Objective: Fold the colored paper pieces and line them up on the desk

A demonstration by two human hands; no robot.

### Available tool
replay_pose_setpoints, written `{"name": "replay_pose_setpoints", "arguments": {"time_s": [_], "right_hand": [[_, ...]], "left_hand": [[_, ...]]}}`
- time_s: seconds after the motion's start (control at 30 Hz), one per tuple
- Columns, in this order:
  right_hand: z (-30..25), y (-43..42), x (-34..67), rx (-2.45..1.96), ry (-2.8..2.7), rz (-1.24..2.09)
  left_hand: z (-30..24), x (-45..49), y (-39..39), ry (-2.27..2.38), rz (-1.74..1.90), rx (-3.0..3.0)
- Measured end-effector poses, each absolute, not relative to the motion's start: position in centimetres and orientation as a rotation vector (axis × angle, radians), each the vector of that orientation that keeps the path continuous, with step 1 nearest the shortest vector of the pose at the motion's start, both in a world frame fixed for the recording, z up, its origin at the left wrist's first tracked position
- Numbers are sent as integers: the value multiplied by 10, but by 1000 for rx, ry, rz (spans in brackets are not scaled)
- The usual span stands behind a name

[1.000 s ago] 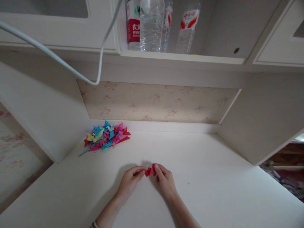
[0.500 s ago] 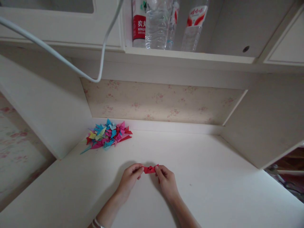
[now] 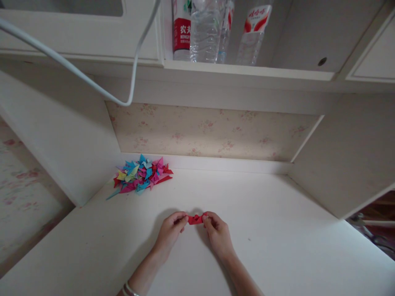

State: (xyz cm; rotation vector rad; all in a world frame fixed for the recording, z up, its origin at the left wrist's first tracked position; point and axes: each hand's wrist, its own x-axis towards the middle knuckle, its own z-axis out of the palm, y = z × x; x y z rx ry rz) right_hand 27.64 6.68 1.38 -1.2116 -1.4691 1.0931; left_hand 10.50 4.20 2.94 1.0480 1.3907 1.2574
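Observation:
A small piece of folded red paper [image 3: 195, 220] is stretched between my two hands, just above the white desk [image 3: 191, 267]. My left hand [image 3: 173, 226] pinches its left end between thumb and fingers. At the opposite end, my right hand [image 3: 216, 229] grips it the same way. A raised fold shows in the middle of the paper; both ends are hidden by my fingertips. Farther back on the left lies a heap of folded paper pieces [image 3: 143, 174] in blue, pink, red and yellow, apart from my hands.
Above the desk is a shelf [image 3: 247, 72] with several plastic bottles [image 3: 205, 35]. A white bent tube or cable [image 3: 92, 85] hangs across the upper left. Side panels [image 3: 348, 156] bound the desk, and a flowered wall [image 3: 200, 131] stands behind.
Both hands keep their pinch on the red paper, with only a slight shift in the fingers. The whole view has moved a little.

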Motion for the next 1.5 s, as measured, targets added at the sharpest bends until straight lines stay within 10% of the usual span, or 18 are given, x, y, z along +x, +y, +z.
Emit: {"name": "replay_pose_setpoints", "arguments": {"time_s": [1.5], "right_hand": [[16,64,275,-1237,-1485,1142]], "left_hand": [[32,107,38,1395,1205,1103]]}}
